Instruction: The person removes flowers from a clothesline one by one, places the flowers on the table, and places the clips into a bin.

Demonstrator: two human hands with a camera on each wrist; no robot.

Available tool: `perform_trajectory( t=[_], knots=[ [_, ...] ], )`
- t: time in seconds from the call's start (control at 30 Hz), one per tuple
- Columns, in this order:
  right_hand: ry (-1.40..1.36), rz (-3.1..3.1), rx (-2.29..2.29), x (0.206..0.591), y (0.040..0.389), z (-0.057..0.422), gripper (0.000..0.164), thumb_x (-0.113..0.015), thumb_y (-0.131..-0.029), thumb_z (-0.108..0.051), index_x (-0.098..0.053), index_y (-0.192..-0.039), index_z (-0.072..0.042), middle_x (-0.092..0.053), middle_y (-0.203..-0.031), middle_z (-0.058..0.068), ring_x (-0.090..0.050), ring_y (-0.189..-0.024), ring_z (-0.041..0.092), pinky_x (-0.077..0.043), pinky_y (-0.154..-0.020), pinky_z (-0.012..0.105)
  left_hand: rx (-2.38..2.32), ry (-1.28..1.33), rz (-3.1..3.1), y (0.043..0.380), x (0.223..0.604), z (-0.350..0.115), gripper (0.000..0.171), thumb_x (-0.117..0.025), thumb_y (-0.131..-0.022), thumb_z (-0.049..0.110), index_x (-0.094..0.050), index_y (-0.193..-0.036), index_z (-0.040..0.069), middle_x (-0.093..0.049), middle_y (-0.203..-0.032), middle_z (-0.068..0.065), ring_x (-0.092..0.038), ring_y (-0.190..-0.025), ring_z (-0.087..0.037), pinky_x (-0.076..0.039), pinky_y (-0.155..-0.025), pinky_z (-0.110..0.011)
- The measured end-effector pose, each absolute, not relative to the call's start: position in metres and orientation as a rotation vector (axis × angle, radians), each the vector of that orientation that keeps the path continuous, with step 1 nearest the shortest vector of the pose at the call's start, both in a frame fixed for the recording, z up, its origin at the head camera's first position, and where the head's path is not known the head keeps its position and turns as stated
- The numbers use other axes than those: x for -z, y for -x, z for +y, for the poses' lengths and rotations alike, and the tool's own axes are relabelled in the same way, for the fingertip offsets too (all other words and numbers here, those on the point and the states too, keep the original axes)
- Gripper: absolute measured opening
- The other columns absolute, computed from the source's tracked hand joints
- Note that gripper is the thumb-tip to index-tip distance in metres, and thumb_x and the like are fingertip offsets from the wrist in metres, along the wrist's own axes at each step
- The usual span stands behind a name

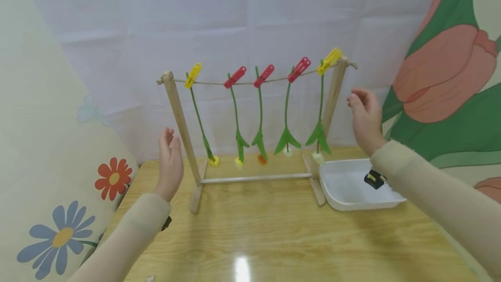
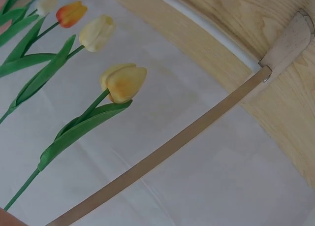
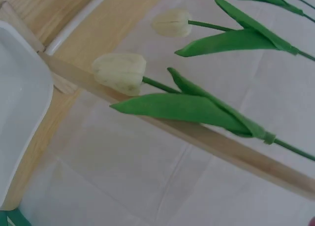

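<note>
Several artificial tulips hang heads-down from a twine line (image 1: 211,83), clipped by yellow and red clothespins (image 1: 235,77). The line runs between the posts of a wooden rack (image 1: 178,121). To the left of the rack my left hand (image 1: 170,166) is raised beside the post, fingers relaxed, holding nothing. Nearest to it is a yellow tulip (image 2: 123,83). My right hand (image 1: 366,119) hovers right of the other post, fingers loosely bent and nothing held. A white tulip (image 3: 119,73) hangs close by, in front of that post. An orange tulip (image 1: 262,159) is in the middle.
A white plastic tray (image 1: 344,186) sits on the wooden table (image 1: 254,229) right of the rack, beneath my right forearm. Behind the rack hangs a white cloth (image 1: 219,21). A white crossbar (image 1: 254,178) joins the rack's feet.
</note>
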State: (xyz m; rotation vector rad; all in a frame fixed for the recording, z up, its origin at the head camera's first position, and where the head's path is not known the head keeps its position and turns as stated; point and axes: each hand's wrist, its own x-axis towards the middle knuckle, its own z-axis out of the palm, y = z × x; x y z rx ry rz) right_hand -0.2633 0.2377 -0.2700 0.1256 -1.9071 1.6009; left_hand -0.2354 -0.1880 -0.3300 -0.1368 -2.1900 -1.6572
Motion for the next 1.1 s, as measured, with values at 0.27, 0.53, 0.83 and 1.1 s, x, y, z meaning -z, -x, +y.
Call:
perform_trajectory(
  t=[0.27,0.53,0.83,1.1],
  knots=[
    [-0.268,-1.715,-1.556,0.267,0.247,0.219,0.022,-0.047,-0.1,0.001,-0.06,-0.097,-0.016,-0.057,-0.085,-0.01,-0.054,-0.083,0.006,-0.045,-0.076,0.016,1.642,0.27,-2.164,0.228,0.333,-0.183,0.06,-0.03,-0.111,0.025,-0.007,-0.158,-0.002,-0.019,-0.164,-0.021,-0.018,-0.152,-0.037,-0.018,-0.124,-0.053],
    [-0.525,-1.629,-1.436,0.258,0.239,0.202,0.015,-0.048,-0.095,0.004,-0.063,-0.091,0.006,-0.06,-0.082,-0.014,-0.057,-0.077,0.002,-0.048,-0.07,0.013,1.647,0.367,-2.201,0.23,0.326,-0.177,0.058,-0.029,-0.111,0.025,-0.009,-0.158,-0.002,-0.02,-0.163,-0.022,-0.02,-0.151,-0.036,-0.019,-0.125,-0.051],
    [-0.718,-1.662,-1.402,0.232,0.241,0.18,0.018,-0.048,-0.094,0.003,-0.065,-0.1,-0.003,-0.06,-0.089,-0.013,-0.057,-0.084,0.004,-0.049,-0.077,0.015,1.626,0.448,-2.28,0.238,0.304,-0.175,0.061,-0.03,-0.111,0.03,-0.007,-0.159,0.002,-0.019,-0.164,-0.018,-0.02,-0.152,-0.036,-0.018,-0.125,-0.048],
    [-0.834,-1.769,-1.362,0.218,0.241,0.155,0.02,-0.049,-0.093,0.001,-0.057,-0.106,0.014,-0.062,-0.097,-0.01,-0.057,-0.091,0.005,-0.048,-0.084,0.016,1.615,0.399,-2.359,0.243,0.294,-0.173,0.061,-0.031,-0.111,0.029,-0.006,-0.16,0.001,-0.019,-0.165,-0.02,-0.02,-0.151,-0.039,-0.019,-0.125,-0.05]
  ],
)
